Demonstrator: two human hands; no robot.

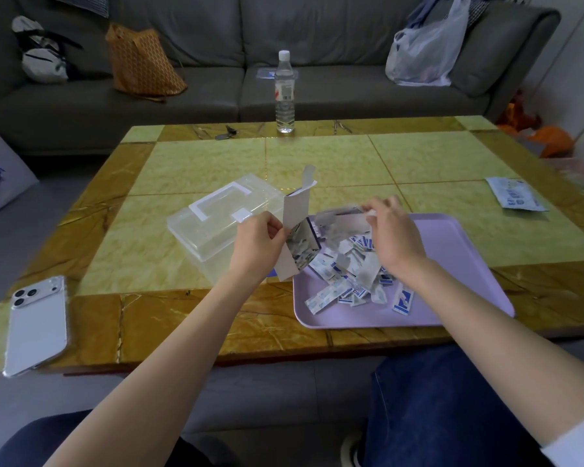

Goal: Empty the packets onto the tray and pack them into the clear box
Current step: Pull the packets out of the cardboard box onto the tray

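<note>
My left hand point(262, 239) grips an opened cardboard packet point(297, 230) with its flaps up, held at the left edge of the lilac tray point(459, 251). A heap of small blue-and-white sachets point(348, 267) lies on the tray's left half. Above that heap my right hand point(390, 230) pinches a small white piece between thumb and fingers. The clear box point(216, 227), lid closed with a white handle and latch, rests on the table just left of my left hand. A flat blue-and-white packet point(516, 198) lies apart near the table's right edge.
A white phone point(36, 323) lies face down at the table's front left corner. A water bottle point(285, 92) stands at the far edge, a dark small object point(228, 132) beside it. Behind is a grey sofa with bags. My knees are under the front edge.
</note>
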